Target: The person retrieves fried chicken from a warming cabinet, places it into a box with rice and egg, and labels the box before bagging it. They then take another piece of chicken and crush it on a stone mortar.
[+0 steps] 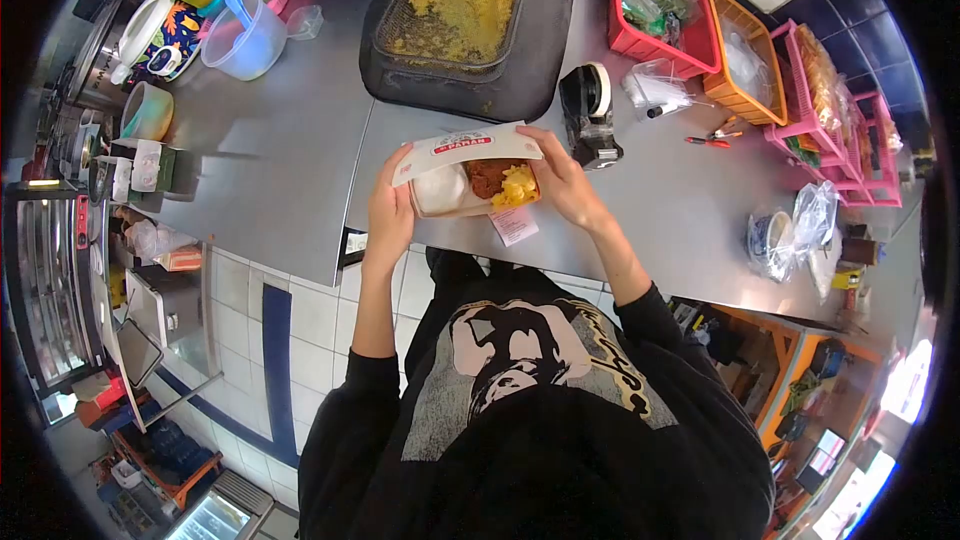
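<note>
Steel worktop (270, 140) carries a plastic jug (245, 40) at left. Left hand (392, 208) and right hand (565, 180) both grip the food box (470, 188) at its ends, closing its printed lid (465, 148); it likely needs pressing shut. Tape dispenser (590, 112) stands just right.

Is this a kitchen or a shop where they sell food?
Probably a small takeaway food stall. A big tray of yellow fried food sits on a steel counter, pink baskets hold plastic bags, and both hands hold a filled meal box.
</note>
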Available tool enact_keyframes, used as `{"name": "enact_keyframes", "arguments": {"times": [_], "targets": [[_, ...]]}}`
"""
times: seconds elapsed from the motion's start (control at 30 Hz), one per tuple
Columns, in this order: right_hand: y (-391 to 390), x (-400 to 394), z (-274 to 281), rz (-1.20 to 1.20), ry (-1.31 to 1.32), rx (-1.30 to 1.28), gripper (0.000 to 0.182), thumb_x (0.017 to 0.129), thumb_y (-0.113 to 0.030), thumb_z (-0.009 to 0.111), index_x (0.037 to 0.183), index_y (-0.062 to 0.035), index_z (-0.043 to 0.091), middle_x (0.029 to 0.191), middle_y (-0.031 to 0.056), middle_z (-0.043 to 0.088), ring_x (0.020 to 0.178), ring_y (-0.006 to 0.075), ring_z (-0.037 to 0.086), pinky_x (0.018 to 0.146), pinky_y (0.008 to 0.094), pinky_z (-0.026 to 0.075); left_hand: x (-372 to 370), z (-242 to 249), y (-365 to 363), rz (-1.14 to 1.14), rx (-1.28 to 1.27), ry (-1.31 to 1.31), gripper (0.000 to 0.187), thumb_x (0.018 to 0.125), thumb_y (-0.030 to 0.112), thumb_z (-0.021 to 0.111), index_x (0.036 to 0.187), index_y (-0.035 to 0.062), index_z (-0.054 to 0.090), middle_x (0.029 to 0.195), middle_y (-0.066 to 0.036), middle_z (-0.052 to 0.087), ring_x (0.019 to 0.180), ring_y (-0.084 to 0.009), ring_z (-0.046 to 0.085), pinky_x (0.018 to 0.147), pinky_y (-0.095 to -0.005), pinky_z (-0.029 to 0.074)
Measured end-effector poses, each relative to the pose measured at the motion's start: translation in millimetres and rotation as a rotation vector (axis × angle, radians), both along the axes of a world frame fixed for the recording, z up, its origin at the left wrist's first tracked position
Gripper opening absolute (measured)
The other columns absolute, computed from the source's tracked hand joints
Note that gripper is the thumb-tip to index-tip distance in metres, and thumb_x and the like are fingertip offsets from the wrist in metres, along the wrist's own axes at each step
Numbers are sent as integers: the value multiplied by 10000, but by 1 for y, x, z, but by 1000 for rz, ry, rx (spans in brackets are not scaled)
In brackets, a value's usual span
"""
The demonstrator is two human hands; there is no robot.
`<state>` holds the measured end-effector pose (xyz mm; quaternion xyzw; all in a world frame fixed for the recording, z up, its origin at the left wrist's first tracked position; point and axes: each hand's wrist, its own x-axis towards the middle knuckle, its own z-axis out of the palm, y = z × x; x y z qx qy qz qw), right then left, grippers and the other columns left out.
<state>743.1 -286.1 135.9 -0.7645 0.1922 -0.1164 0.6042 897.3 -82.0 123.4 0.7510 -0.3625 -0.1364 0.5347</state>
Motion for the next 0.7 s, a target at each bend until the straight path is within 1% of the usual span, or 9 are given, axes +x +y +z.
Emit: {"name": "enact_keyframes", "arguments": {"times": [0.07,0.23,0.33,0.4,0.43,0.5,0.6,0.63,0.7], "targets": [[-6,-1,1,70,-30,310,391,904,-44,424,1290,-26,362,1195,128,499,1091,157,466,908,272,385,1,5,2,-16,23,48,350,922,84,325,1250,61,444,1218,-174,502,1108,-317,499,952,-338,362],[-18,-4,-11,151,-52,569,385,843,-6,468,1222,-26,405,1244,170,478,1108,177,470,882,266,397,-5,2,7,-28,51,19,389,894,57,356,1280,69,403,1212,-181,501,1124,-308,488,957,-338,357],[-10,-5,-12,82,8,493,383,835,-27,493,1207,-28,404,1170,125,519,1021,154,495,795,247,409,-3,-5,16,-64,138,108,475,844,16,377,1314,81,354,1236,-188,486,1157,-299,468,974,-336,340],[-4,-5,-21,63,78,180,366,846,-91,519,1194,-78,410,1193,127,526,1092,204,513,963,366,301,6,-7,21,-201,76,140,559,786,-22,385,1332,81,324,1268,-181,468,1196,-270,439,987,-324,320],[-3,-5,-22,64,76,180,366,846,-91,519,1194,-78,410,1193,127,526,1092,204,513,963,366,301,10,-7,24,-200,76,138,559,786,-22,385,1332,81,324,1268,-181,468,1196,-270,439,987,-324,320],[-2,-5,-22,60,247,-104,375,828,-75,526,1177,-136,405,1178,107,547,1050,192,540,930,448,265,17,4,23,-297,45,622,570,770,13,444,1325,100,345,1321,-122,422,1233,-214,383,1022,-301,257],[0,-6,-34,20,294,-206,393,797,-52,538,1149,-154,394,1218,101,526,999,192,567,878,488,268,22,10,17,-306,282,432,534,758,3,434,1283,55,355,1247,-192,486,1217,-241,421,984,-302,310],[-2,-5,-37,18,292,-207,393,797,-52,538,1149,-154,394,1218,101,526,999,192,567,878,488,268,26,13,16,-308,283,430,534,758,3,434,1283,55,355,1247,-192,486,1217,-241,421,984,-302,310],[-5,-4,-36,81,353,-266,441,777,-30,536,1180,-159,410,1358,156,385,1166,268,473,915,506,255,34,18,11,-289,390,455,444,812,88,476,1242,42,377,1219,-236,498,1210,-293,428,996,-319,300]]}}
